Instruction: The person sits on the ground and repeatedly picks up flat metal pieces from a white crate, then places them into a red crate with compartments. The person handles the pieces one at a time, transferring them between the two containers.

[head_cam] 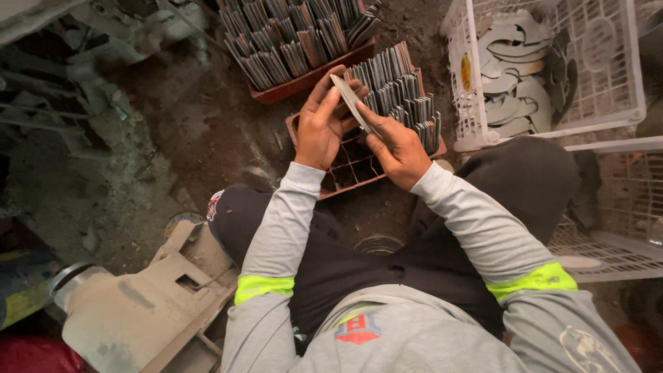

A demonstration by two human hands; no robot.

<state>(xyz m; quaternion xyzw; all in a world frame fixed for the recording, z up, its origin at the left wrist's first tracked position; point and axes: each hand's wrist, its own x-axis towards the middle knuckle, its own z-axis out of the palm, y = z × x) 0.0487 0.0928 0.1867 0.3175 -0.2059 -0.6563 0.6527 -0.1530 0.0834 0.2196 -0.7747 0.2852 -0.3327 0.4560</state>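
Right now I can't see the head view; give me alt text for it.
Both hands, left hand and right hand, hold one thin flat metal piece over a reddish compartment tray that is part filled with upright metal pieces. A fuller second tray sits beyond it, and a white plastic crate of curved metal cutouts stands to the right on the dirt floor.

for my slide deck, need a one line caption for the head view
Both hands, left hand and right hand, hold a flat metal piece above a partly filled red tray.

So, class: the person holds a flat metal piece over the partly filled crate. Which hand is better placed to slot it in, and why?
Probably the right hand: its fingers pinch the metal piece beside the crate's filled rows, while the left hand only steadies it.
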